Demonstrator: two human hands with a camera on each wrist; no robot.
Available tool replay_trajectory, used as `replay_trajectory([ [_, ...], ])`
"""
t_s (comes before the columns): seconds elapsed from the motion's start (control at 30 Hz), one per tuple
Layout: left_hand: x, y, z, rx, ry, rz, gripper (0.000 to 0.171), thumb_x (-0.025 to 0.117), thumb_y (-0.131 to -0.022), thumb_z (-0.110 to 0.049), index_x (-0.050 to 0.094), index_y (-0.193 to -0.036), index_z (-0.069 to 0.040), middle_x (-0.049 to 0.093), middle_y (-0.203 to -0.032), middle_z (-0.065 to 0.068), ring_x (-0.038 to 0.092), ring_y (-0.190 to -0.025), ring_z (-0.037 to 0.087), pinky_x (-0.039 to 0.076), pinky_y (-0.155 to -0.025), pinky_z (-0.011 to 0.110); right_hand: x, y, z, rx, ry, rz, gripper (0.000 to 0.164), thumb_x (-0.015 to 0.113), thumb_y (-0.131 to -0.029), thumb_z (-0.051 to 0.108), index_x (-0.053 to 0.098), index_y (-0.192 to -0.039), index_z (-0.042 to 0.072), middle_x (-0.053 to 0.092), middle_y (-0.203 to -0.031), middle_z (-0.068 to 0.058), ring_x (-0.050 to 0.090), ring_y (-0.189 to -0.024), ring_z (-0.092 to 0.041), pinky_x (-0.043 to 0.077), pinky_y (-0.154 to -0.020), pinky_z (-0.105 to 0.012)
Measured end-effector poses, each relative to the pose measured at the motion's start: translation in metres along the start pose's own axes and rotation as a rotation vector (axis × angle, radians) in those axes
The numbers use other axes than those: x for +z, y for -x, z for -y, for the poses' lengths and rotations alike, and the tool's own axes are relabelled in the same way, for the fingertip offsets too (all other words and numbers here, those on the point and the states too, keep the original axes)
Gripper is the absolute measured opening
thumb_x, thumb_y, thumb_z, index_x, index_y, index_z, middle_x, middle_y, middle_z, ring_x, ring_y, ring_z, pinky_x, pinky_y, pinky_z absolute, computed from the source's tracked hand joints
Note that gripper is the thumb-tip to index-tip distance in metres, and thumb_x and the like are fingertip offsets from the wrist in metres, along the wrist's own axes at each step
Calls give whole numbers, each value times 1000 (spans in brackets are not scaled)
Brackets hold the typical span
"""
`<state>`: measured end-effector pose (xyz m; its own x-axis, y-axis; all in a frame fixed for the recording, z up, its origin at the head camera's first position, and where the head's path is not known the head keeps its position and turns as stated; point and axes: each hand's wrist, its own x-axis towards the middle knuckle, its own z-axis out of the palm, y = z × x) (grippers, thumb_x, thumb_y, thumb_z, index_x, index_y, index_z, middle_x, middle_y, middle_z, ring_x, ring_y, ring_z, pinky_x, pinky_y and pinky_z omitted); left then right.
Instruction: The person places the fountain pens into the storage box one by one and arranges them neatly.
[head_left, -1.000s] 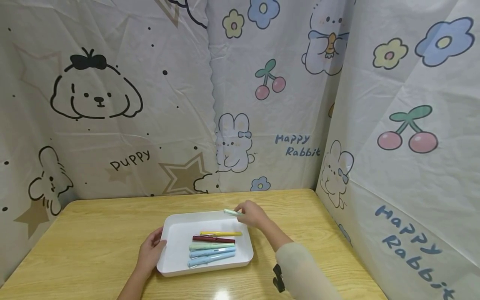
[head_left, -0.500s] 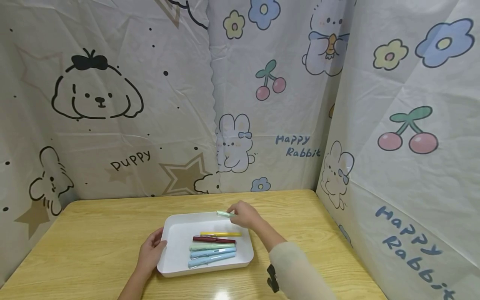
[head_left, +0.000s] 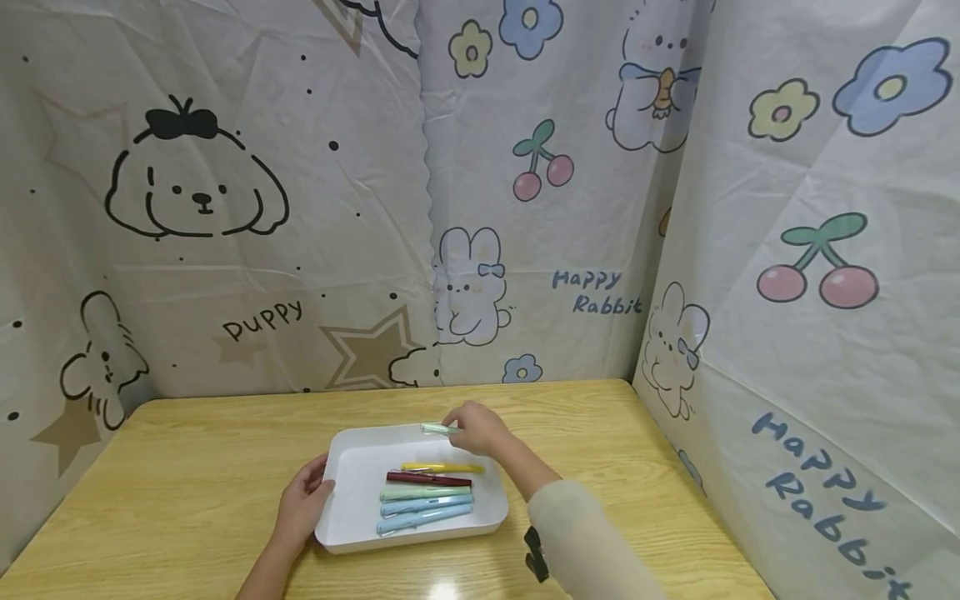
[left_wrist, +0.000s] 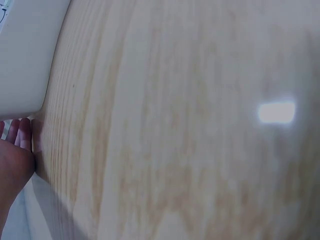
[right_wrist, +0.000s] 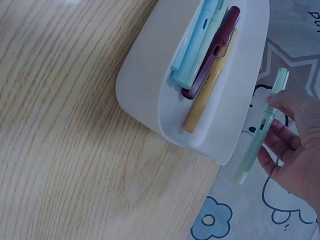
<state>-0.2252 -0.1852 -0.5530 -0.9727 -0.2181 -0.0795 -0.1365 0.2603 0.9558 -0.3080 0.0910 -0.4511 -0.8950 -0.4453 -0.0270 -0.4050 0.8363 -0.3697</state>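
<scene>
My right hand pinches a light green pen between thumb and fingers, above the far edge of a white tray. In the right wrist view the pen's whole length shows, cap end up. My left hand grips the tray's left side, thumb at the rim and fingers along the outer wall. Inside the tray, side by side, lie a yellow pen, a dark red pen, another light green pen and two light blue pens.
The tray stands on a wood-grain table. Behind and to the right of the table hangs a printed cloth with cartoon animals, flowers and cherries. In the left wrist view the tabletop fills most of the frame.
My right hand has moved left along the tray's far edge, carrying the light green pen. The left hand, the tray and the pens in it have stayed in place.
</scene>
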Motion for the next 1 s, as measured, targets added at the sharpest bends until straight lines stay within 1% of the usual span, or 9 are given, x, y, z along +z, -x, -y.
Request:
replay_trajectory([
  [0.17, 0, 1, -2, 10, -14, 9, 49, 42, -95, -7, 32, -142, 0, 35, -144, 27, 39, -130, 39, 35, -106, 51, 3, -3, 5, -2, -4, 15, 26, 65, -82, 15, 70, -108, 14, 60, -87, 0, 51, -78, -11, 44, -66, -23],
  [0.33, 0, 1, -1, 0, -6, 11, 50, 41, -94, -7, 31, -142, -1, 34, -145, 26, 38, -131, 39, 35, -106, 51, 10, -4, 9, -12, -17, 29, 25, 65, -83, 15, 70, -107, 15, 61, -90, 0, 52, -80, -10, 45, -67, -23],
  [0.57, 0, 1, -1, -5, -2, 16, 50, 40, -94, -7, 30, -143, 0, 33, -145, 26, 36, -131, 40, 35, -106, 52, 16, -5, 15, -17, 14, 42, 26, 66, -83, 17, 70, -108, 17, 67, -99, 1, 58, -88, -10, 50, -76, -25],
  [0.8, -1, 3, -2, -11, 5, 19, 50, 40, -94, -7, 30, -143, 0, 33, -145, 26, 36, -131, 40, 35, -107, 52, 23, -3, 18, -9, 2, 48, 27, 66, -82, 16, 70, -108, 17, 64, -94, 1, 56, -84, -9, 48, -71, -23],
  [0.93, -1, 3, -2, -15, 4, 16, 50, 41, -94, -7, 30, -143, -1, 33, -145, 26, 37, -131, 39, 35, -106, 52, 29, -3, 17, -25, 27, 38, 26, 66, -83, 16, 70, -109, 18, 62, -93, 2, 55, -83, -9, 47, -68, -21],
  [1.0, -1, 2, -2, -14, 2, 11, 50, 41, -94, -7, 31, -143, -1, 33, -145, 26, 37, -131, 39, 35, -106, 52, 32, -3, 16, -34, 45, 28, 26, 66, -84, 17, 70, -109, 18, 63, -95, 2, 55, -83, -9, 47, -69, -21],
])
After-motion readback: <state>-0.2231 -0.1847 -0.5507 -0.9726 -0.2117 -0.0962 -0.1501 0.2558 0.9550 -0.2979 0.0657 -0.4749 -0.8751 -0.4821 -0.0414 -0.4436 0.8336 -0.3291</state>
